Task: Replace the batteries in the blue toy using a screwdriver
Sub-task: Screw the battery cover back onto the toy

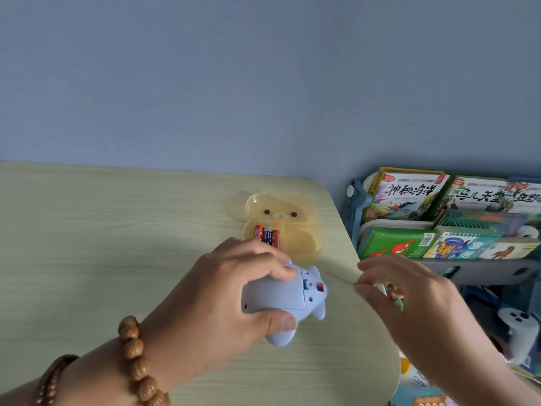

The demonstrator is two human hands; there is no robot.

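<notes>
The blue toy [310, 303] lies belly up on the pale wooden table [117, 230], near its right edge. My left hand [216, 297] grips it from the left, with fingers over the top and thumb below. The battery cover [272, 293] on its underside looks closed, and a red switch [319, 287] sits to the right of it. My right hand [415, 303] hovers just right of the toy, blurred, with fingers curled on a green-handled screwdriver [393, 293]. Three batteries [266, 234], red and blue, lie in an open yellow bear-shaped case [295, 241] behind the toy.
The table's rounded right edge runs right beside the toy. Beyond the edge stands a rack of children's books [439, 224]. A white controller [518, 326] lies lower right. A blue wall rises behind the table. A bead bracelet [137, 358] circles my left wrist.
</notes>
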